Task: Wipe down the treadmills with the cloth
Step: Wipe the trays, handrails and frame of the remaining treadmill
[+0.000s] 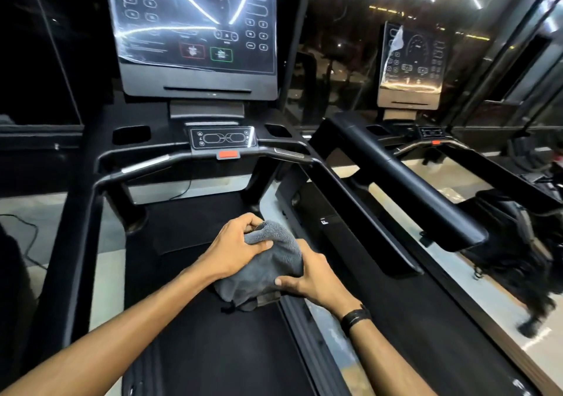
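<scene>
I stand on a black treadmill point(195, 328), and a grey cloth point(268, 261) is bunched up between both hands above its belt. My left hand point(234, 246) grips the cloth's top, its fingers curled into the folds. My right hand point(310, 277) holds the lower right side, thumb pressed on the fabric. The console screen point(195, 30), covered in plastic film, rises ahead, with the front handlebar point(146, 164) and a red safety key point(228, 154) below it. A second treadmill point(405, 176) stands to the right.
The second treadmill's screen point(411, 63) has peeling film. A dark bag point(515, 243) lies on the floor at the right. A cable point(27, 243) runs over the floor at the left. Dark glass walls with light reflections surround the machines.
</scene>
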`<action>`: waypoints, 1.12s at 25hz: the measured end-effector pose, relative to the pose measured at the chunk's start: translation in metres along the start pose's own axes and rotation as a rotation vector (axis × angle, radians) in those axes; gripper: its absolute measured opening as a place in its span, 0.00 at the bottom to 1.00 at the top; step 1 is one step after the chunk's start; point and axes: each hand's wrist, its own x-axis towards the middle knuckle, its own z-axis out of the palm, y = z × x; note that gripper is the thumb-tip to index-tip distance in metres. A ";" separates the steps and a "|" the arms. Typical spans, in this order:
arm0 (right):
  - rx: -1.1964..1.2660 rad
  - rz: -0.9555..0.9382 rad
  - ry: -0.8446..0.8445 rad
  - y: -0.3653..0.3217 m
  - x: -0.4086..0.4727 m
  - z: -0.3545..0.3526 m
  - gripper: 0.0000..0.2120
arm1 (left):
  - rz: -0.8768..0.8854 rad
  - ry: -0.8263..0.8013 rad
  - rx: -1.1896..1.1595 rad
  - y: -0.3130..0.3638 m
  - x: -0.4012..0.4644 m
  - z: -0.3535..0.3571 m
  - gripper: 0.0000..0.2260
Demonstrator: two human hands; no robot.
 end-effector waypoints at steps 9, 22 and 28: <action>-0.231 0.149 0.135 0.017 0.012 -0.037 0.22 | -0.009 0.025 -0.042 -0.005 0.062 0.025 0.10; -0.162 0.069 0.196 0.008 0.025 -0.038 0.21 | -0.191 0.124 0.075 -0.013 0.066 0.022 0.19; -0.165 -0.052 0.181 0.002 0.041 -0.051 0.22 | -0.324 0.020 -0.191 -0.009 0.079 0.006 0.30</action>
